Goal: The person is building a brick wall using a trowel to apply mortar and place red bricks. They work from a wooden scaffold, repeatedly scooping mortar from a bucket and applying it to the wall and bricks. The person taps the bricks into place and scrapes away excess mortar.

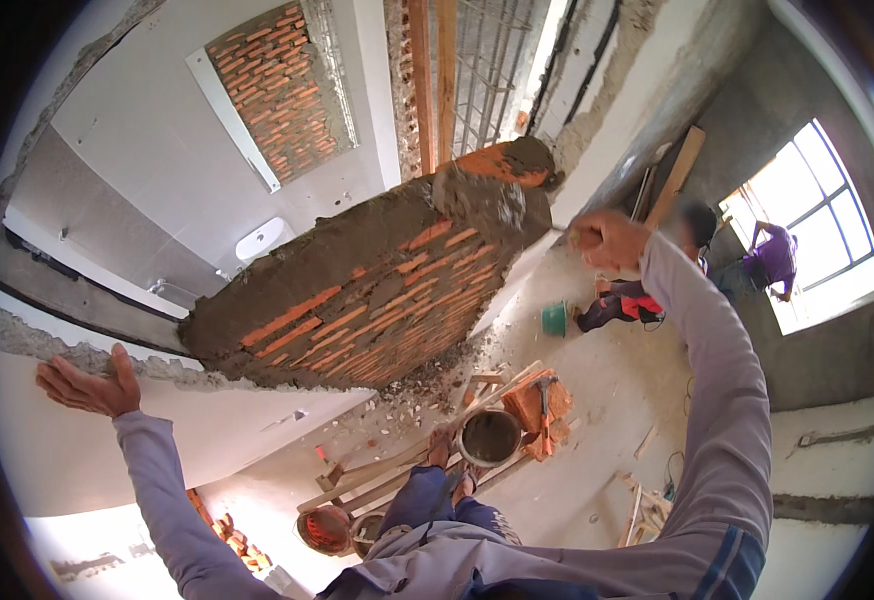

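The left hand (pixel 92 385) was nearest the broken edge of the white wall (pixel 172 372), its fingers spread and thumb apart; whether it pressed on that edge, I could not tell. The right hand (pixel 609 242) was curled tight around the handle of a trowel (pixel 487 203), whose grey blade, blurred, lay over the mortared top of the brick wall (pixel 387 310).

That brick wall stood directly in front of the person, between the two hands. Its face showed thin orange courses, unevenly smeared with grey mortar; a thick, dark, wet-looking band of it coated the upper edge. At the right end, one orange brick (pixel 497 160) stood out, mortar clumped at its tip.

Lower down, a round bucket (pixel 461 440) of grey mix stood beside stacked orange bricks (pixel 520 405), a hammer (pixel 545 398) lying across them. Farther off were a green bucket (pixel 554 319), a crouching co-worker (pixel 629 303) and, by the bright window (pixel 827 220), another person in purple (pixel 777 255).
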`<action>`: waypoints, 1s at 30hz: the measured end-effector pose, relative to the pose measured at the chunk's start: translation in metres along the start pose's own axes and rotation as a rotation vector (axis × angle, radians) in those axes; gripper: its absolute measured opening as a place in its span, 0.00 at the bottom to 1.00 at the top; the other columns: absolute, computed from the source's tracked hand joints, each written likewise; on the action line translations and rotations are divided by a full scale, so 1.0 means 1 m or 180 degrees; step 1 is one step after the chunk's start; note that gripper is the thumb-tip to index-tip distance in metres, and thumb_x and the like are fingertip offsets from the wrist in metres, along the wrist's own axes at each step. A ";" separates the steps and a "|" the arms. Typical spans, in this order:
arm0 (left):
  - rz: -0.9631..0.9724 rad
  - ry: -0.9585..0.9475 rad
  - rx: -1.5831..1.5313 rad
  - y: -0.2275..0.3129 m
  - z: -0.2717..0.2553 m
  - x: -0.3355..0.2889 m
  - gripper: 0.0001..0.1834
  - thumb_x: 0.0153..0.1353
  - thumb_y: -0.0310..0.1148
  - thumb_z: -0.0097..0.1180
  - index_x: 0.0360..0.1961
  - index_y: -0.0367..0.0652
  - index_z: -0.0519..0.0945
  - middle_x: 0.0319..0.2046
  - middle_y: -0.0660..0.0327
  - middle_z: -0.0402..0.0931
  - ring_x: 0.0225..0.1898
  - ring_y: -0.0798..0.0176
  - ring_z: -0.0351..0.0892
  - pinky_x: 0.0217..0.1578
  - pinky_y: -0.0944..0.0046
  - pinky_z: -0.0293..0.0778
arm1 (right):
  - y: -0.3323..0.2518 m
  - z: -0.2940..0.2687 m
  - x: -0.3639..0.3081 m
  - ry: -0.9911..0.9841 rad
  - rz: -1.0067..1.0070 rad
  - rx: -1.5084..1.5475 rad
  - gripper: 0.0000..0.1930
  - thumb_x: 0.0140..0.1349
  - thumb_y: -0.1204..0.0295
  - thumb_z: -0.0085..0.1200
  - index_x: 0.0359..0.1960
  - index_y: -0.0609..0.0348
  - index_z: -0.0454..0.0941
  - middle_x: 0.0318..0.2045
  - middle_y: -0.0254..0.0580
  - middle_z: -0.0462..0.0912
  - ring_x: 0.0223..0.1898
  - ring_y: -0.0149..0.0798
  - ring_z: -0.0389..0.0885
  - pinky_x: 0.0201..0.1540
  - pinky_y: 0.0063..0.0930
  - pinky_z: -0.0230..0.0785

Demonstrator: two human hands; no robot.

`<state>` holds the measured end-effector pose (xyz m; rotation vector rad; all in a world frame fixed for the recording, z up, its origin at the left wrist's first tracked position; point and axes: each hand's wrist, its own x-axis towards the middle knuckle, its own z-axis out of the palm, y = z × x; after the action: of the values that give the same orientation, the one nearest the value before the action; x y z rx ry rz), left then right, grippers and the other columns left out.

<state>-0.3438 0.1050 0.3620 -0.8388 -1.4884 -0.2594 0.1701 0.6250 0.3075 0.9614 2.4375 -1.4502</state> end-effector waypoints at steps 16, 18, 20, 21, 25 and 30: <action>0.0169 -0.0060 -0.0151 -0.015 -0.008 0.000 0.48 0.58 0.55 0.60 0.70 0.39 0.54 0.73 0.47 0.44 0.73 0.40 0.40 0.69 0.36 0.40 | -0.133 0.022 0.055 0.2108 -0.0345 -0.4332 0.11 0.58 0.75 0.51 0.44 0.51 0.72 0.31 0.41 0.78 0.34 0.47 0.83 0.31 0.43 0.76; 0.0027 0.0054 -0.0229 -0.010 0.002 -0.009 0.49 0.57 0.59 0.59 0.70 0.41 0.56 0.73 0.49 0.46 0.74 0.42 0.41 0.70 0.37 0.40 | -0.150 0.039 0.063 0.1764 -0.0430 -0.4448 0.15 0.57 0.76 0.52 0.47 0.59 0.72 0.35 0.46 0.79 0.35 0.49 0.84 0.32 0.42 0.77; 0.0008 0.0065 -0.0200 -0.010 0.000 -0.005 0.48 0.57 0.59 0.58 0.70 0.41 0.56 0.73 0.49 0.46 0.74 0.43 0.41 0.70 0.37 0.40 | -0.170 0.065 0.074 0.1478 -0.0358 -0.4236 0.20 0.55 0.78 0.52 0.51 0.61 0.72 0.38 0.46 0.79 0.37 0.49 0.84 0.35 0.43 0.77; -0.0008 0.0066 -0.0186 -0.014 -0.001 -0.008 0.48 0.57 0.60 0.58 0.70 0.41 0.57 0.73 0.49 0.45 0.74 0.43 0.40 0.70 0.38 0.40 | -0.178 0.081 0.081 0.1436 -0.0554 -0.4289 0.16 0.57 0.77 0.51 0.49 0.65 0.72 0.37 0.49 0.80 0.37 0.49 0.84 0.34 0.41 0.79; -0.0043 0.0099 -0.0117 -0.015 0.003 -0.010 0.49 0.55 0.63 0.56 0.70 0.42 0.57 0.73 0.49 0.45 0.75 0.44 0.40 0.70 0.38 0.40 | -0.210 0.120 0.082 0.1344 -0.0950 -0.4354 0.14 0.60 0.76 0.50 0.46 0.71 0.73 0.36 0.52 0.81 0.35 0.48 0.85 0.34 0.39 0.81; 0.0016 0.0092 -0.0113 -0.012 0.001 -0.005 0.48 0.56 0.61 0.57 0.69 0.40 0.58 0.73 0.47 0.45 0.75 0.42 0.40 0.70 0.38 0.41 | -0.216 0.113 0.057 0.1788 -0.1330 -0.3480 0.08 0.60 0.76 0.50 0.39 0.68 0.71 0.35 0.52 0.80 0.33 0.47 0.85 0.32 0.39 0.79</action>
<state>-0.3527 0.0956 0.3613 -0.8636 -1.4583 -0.2938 -0.0234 0.4856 0.3833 0.6187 3.2368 0.3253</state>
